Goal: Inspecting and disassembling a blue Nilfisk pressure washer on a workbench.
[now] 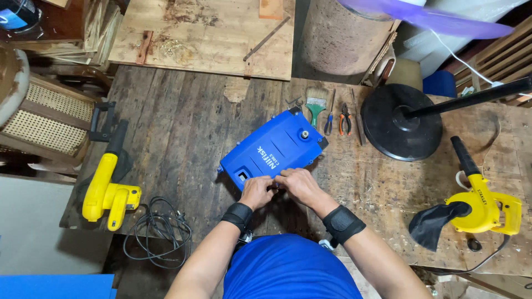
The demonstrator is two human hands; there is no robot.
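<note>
**Both hands meet at the near edge of a blue machine housing**

Blue-shirted torso (288,271) fills the bottom centre of the frame, and two forearms with black wrist bands rise from it. Left hand (256,191) and right hand (300,185) sit together, fingers curled and pinching at the lower edge of the blue plastic housing (274,148); what exactly they pinch is hidden under the fingers.

Open room lies on the bare planks left of the housing, up to the desk's left edge, where a yellow blower (108,188) lies with a coiled black cable (158,230) spilling over the near edge. To the right of the hands, bare wood runs to a second yellow blower (479,207) with a black dust bag, close to the lower right edge.

Dark, worn boards form the desk (183,127), dusty and scratched. Just past the housing, in the upper centre, lie a green-handled paintbrush (316,105), a screwdriver (330,119) and orange-handled pliers (345,119). A black round fan base (402,124) stands at upper right. A pale plywood sheet (210,33) lies at the top, a cane chair (47,113) at left.

The housing lies tilted, flat face up, with white lettering, ribbed panels and a metal fitting near its far corner.
</note>
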